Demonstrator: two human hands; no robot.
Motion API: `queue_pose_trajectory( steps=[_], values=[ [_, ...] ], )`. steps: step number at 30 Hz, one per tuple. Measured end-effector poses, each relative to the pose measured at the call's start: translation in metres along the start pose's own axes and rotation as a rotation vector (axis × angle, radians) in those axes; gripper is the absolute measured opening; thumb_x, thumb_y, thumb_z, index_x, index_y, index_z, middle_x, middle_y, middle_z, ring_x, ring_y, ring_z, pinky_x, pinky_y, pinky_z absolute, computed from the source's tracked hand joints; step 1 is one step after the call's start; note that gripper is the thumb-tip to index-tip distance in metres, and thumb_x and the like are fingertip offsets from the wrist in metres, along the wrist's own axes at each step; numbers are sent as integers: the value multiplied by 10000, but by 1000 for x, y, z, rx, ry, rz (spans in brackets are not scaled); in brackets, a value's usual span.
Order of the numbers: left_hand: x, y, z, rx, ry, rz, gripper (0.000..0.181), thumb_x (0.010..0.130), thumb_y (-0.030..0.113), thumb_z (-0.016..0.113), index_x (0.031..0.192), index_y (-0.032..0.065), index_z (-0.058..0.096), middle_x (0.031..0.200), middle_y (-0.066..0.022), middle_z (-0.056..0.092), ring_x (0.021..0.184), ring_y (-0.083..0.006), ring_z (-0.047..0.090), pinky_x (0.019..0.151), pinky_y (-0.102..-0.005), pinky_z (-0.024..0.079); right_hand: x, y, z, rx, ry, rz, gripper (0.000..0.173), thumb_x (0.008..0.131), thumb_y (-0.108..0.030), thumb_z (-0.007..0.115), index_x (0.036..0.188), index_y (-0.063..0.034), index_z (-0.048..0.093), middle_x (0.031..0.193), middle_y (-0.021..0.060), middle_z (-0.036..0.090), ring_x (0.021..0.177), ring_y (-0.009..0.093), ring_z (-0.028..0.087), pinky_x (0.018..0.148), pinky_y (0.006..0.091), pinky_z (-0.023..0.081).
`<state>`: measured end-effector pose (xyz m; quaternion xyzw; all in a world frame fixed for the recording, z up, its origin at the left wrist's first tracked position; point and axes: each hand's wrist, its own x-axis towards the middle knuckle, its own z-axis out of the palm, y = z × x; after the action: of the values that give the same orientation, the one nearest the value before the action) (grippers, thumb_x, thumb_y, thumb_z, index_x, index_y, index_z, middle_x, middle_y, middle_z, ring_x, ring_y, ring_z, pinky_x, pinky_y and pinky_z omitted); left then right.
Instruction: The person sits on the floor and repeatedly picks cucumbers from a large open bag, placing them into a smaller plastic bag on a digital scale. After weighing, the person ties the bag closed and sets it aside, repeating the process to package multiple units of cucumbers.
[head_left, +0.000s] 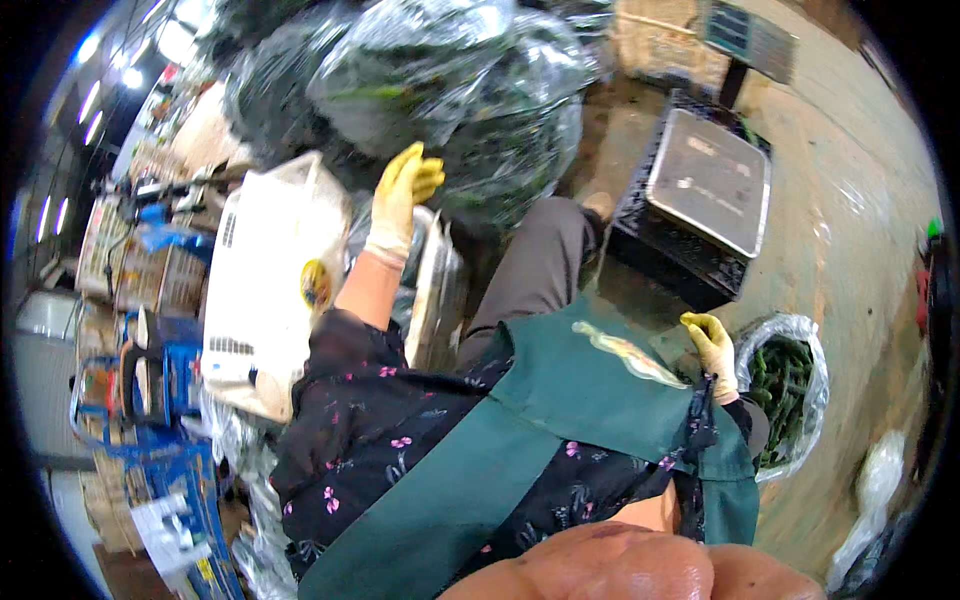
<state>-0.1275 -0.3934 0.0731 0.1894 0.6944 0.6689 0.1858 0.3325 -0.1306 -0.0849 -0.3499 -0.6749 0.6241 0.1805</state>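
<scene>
My left hand (405, 191), in a yellow-coated glove, is raised in front of a large clear plastic bag (480, 97) with dark green contents. Its fingers are partly spread, and I see nothing in them. Whether it touches the bag is unclear. My right hand (711, 349), gloved alike, is beside my right hip with its fingers curled; no object shows in it, but its palm is hidden. Just right of it stands a round container lined with clear plastic (814, 435), holding green peppers (780, 390). Ahead is a platform scale (712, 180) with a metal plate.
A white plastic crate (262, 277) stands at my left, and a pale box-like container (431, 300) is beside my leg. A blue cart (180, 480) and stacked baskets (142, 277) are farther left. Crumpled clear plastic (874, 487) lies on the floor at right.
</scene>
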Motion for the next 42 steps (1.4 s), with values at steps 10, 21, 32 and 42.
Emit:
queue_pose_trajectory(
  steps=[10, 21, 32, 42],
  values=[
    [-15, 128, -154, 1021, 326, 345, 423, 946, 386, 582, 1134, 15, 657, 999, -110, 700, 928, -170, 668, 840, -296, 509, 35, 77, -72, -45, -155, 256, 211, 921, -115, 624, 1091, 3, 665, 1002, 19, 666, 863, 76, 559, 784, 201, 437],
    [-31, 32, -307, 1780, 406, -600, 650, 786, 554, 666, 1264, 117, 613, 1290, -174, 597, 1189, -318, 576, 1003, -398, 439, 93, 128, -56, -453, -280, 202, 195, 899, -140, 636, 1057, -28, 663, 884, 16, 676, 781, 96, 590, 717, 241, 474],
    [-55, 107, -422, 1743, 207, -119, 309, 882, 256, 610, 1104, 46, 660, 999, -159, 696, 906, -295, 664, 809, -390, 515, 91, 117, -40, -340, -368, 212, 157, 911, -87, 597, 1032, -7, 659, 935, 53, 696, 812, 122, 610, 749, 249, 483],
    [-32, 270, -217, 1820, 262, 1225, 277, 956, 283, 552, 1023, 32, 650, 810, -77, 645, 755, -227, 637, 675, -347, 509, 66, 95, -40, -258, -283, 110, 152, 872, -106, 613, 958, -7, 691, 958, 62, 704, 891, 133, 622, 826, 259, 473]
  ],
)
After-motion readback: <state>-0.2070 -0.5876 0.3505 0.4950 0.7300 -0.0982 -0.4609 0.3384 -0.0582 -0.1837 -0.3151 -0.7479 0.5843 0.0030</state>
